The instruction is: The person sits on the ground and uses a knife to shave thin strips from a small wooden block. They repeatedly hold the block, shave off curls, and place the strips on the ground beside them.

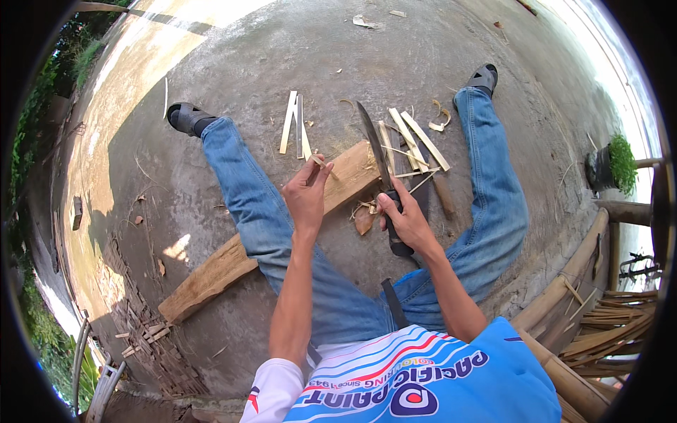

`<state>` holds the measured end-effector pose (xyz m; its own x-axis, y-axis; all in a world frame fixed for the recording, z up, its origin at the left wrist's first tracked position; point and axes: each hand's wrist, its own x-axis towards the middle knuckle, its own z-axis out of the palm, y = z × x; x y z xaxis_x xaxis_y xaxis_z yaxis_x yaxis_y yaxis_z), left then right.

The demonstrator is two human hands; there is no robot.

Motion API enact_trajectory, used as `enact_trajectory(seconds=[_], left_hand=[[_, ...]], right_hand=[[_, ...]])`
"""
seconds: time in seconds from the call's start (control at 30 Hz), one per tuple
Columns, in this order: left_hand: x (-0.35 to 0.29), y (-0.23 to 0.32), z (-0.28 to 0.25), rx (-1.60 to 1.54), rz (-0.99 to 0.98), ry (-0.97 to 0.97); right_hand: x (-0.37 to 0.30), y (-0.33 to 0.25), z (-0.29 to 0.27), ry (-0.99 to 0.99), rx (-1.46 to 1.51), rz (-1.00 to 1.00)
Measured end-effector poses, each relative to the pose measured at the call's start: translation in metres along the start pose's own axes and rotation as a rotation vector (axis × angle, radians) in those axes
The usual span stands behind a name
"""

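Thin bamboo sliver (319,161) pinched in the left hand (307,194), short, pale, angled up and away toward the strips on the ground; held just above the near end of the wooden plank (233,257), which runs diagonally under the left leg and between the knees, likely serving as a chopping block. Left hand closed on the sliver between thumb and fingertips, wrist bent back, forearm rising nearly straight from the lower edge. Long dark blade (374,144) in the right hand (405,222), point aimed away from the body, blade lying flat-ish over the plank's far end; the grip is full-fisted around the handle, whose butt shows below the palm. Right forearm comes in from the lower right, elbow out, wrist roughly level. Blade and sliver are apart, not touching; held this way the sliver seems presented for trimming, the edge kept pointing outward for safety. Split bamboo strips (412,141) lie just beyond the blade in a loose fan, a second pale group (295,123) to the left of it. Curled shavings (441,120) scattered near the right shin. Person sits on concrete floor (282,49), legs spread in blue jeans, dark sandals. Bundle of bamboo slats (613,324) at far right; small green potted plant (617,166) above it.
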<state>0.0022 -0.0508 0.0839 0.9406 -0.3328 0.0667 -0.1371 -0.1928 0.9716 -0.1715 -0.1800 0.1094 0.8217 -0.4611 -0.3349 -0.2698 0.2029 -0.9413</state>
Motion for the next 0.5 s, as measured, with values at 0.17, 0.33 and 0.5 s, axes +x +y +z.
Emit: enact_trajectory(seconds=[0.17,0.33,0.5], left_hand=[[-0.015,0.001,-0.001,0.044,-0.023,-0.032],[-0.023,0.001,0.003,-0.092,-0.029,-0.049],[-0.025,0.0,0.005,-0.105,-0.001,-0.082]], right_hand=[[0.0,-0.013,0.004,-0.104,-0.005,-0.049],[-0.006,-0.037,0.02,-0.173,-0.039,-0.031],[-0.001,-0.038,0.029,-0.227,-0.025,-0.055]])
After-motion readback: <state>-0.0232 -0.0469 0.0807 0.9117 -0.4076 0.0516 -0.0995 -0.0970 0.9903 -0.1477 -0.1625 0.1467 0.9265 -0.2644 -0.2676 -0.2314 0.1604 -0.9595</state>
